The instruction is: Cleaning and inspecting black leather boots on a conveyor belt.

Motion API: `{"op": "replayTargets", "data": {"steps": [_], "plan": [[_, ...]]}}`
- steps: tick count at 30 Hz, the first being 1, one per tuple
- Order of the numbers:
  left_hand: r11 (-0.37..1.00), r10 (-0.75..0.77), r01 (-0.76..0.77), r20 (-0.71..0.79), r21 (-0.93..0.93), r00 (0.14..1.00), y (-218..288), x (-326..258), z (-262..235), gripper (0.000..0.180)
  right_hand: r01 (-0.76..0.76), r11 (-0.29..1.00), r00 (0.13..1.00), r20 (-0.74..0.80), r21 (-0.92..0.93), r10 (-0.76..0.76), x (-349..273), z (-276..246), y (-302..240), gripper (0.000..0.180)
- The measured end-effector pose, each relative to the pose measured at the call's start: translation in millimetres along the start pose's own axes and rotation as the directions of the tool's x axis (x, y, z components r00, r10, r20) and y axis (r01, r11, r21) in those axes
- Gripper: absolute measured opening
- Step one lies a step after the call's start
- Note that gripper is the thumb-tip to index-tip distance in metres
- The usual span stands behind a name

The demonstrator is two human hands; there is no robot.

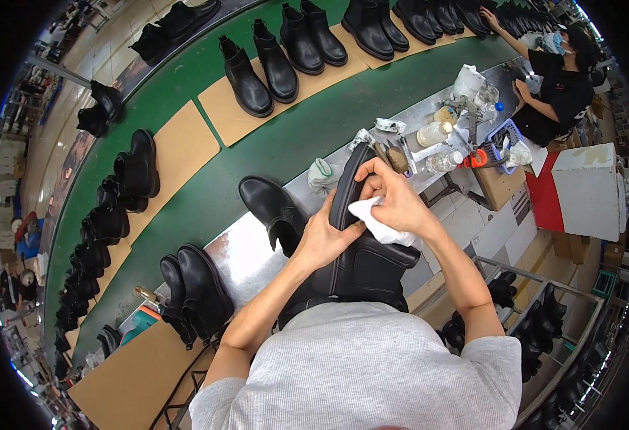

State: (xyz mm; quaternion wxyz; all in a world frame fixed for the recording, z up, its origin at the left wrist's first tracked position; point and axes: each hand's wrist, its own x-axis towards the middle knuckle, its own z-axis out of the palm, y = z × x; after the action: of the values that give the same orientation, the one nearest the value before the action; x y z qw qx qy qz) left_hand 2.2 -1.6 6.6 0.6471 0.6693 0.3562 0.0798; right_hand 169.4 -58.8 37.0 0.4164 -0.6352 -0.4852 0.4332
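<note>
A black ankle boot (344,193) is held tilted in front of my body, its sole edge facing up. My left hand (323,240) is closed around its side. Folded white cloth (386,228) hangs from my right hand (399,204), whose fingers are bent over it close to the sole edge; whether the fingertips touch the boot is hard to tell. Another black boot (265,199) lies just left of the held one, partly hidden behind my left hand. Further left, a pair of black boots (198,283) rests by the metal bench edge (239,251).
Pairs of black boots (246,75) line cardboard sheets on a green belt (178,93). At the right of the bench stand bottles (435,134), a brush (398,159), orange-handled scissors (478,158) and a purple basket (504,136). A co-worker (561,86) reaches toward boots, upper right.
</note>
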Motion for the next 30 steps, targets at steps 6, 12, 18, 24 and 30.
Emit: {"op": "replayTargets", "data": {"steps": [6,12,18,24,30], "plan": [[0.999,-0.048,0.048,0.027,-0.006,0.999,2,1,0,0.073,-0.057,0.992,0.998,-0.020,0.114,0.060,5,0,23,0.032],[1.000,-0.009,0.008,0.003,0.005,1.000,-1,1,1,0.073,-0.060,0.997,0.998,-0.022,0.042,0.061,2,0,7,0.032],[1.000,0.010,-0.010,-0.007,-0.022,1.000,-12,3,5,0.075,-0.042,0.998,0.999,-0.031,0.045,0.043,-2,3,9,0.034],[0.998,-0.055,0.055,0.005,-0.011,0.998,-5,3,4,0.078,-0.134,0.984,0.989,-0.040,0.119,0.140,3,-1,17,0.031],[0.999,0.028,-0.028,-0.024,0.024,0.999,-13,4,4,0.079,0.068,0.997,0.995,-0.074,-0.033,-0.071,-5,10,7,0.027]]}}
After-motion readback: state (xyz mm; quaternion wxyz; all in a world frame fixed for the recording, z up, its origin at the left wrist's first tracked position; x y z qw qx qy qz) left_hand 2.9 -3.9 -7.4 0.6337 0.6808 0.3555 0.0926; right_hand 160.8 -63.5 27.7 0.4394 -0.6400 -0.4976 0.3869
